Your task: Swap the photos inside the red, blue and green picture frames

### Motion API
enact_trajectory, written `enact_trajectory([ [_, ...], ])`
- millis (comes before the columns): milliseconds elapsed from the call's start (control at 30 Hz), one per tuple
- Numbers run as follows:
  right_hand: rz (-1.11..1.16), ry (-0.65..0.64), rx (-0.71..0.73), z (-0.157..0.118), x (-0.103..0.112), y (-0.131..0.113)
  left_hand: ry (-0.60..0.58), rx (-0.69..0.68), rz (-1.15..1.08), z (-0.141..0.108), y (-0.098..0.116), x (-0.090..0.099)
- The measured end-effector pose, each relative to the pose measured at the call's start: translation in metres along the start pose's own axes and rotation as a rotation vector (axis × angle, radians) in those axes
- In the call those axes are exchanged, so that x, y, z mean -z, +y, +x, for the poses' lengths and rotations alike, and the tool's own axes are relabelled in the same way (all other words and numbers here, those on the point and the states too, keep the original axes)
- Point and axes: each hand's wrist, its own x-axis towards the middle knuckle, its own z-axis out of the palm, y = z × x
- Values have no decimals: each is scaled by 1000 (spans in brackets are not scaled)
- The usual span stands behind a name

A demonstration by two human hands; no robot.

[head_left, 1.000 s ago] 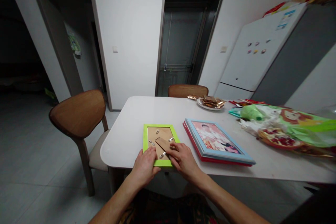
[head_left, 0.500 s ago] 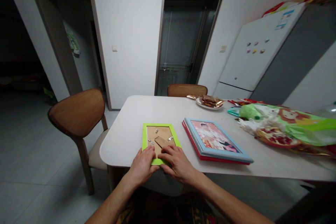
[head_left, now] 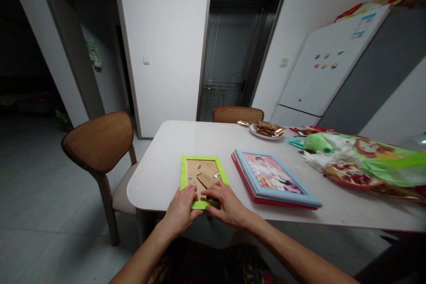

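Observation:
A lime-green picture frame (head_left: 184, 172) lies face down at the table's front edge, showing its brown backing board (head_left: 206, 167). Small metal clips (head_left: 216, 175) sit around the board, and a stand flap (head_left: 205, 180) is at its middle. My left hand (head_left: 180, 207) grips the near left corner, thumb at the front edge and fingers on top. At the near right side, my right hand (head_left: 230, 205) holds the frame with curled fingers over the board and the thumb by the front edge. Both hands hide the frame's near corners.
Right of the frame lies a stack of picture frames (head_left: 313, 199), light blue on top and red below. Farther back are a plate of wrapped packets (head_left: 268, 129), a green plastic bag (head_left: 382, 166) and an opened pomegranate (head_left: 353, 175). A wooden chair (head_left: 100, 142) stands at left.
My right hand's fingers have lifted and curled slightly, and its thumb has shifted a little to the right. My left hand and the green frame stay nearly in place.

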Motion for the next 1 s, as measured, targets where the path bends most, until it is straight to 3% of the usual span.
enact_trajectory([
  [133, -52, 32, -100, 25, -9, 4, 27, -13, -46, -4, -1, -2],
  [300, -180, -35, -140, 54, -23, 5, 47, -34, -84, -7, 1, 0],
  [500, -175, -75, -37, 51, -23, 4, 33, -17, -87, -6, 1, -1],
  [667, -146, -66, -32, 51, -22, 6, 40, -14, -91, -7, 1, -2],
  [833, -92, 60, -290, 69, -20, 32, 53, -21, -92, -13, 2, -3],
  [1000, -89, 15, -419, 88, -22, 55, 56, -4, -91, -16, 5, -3],
])
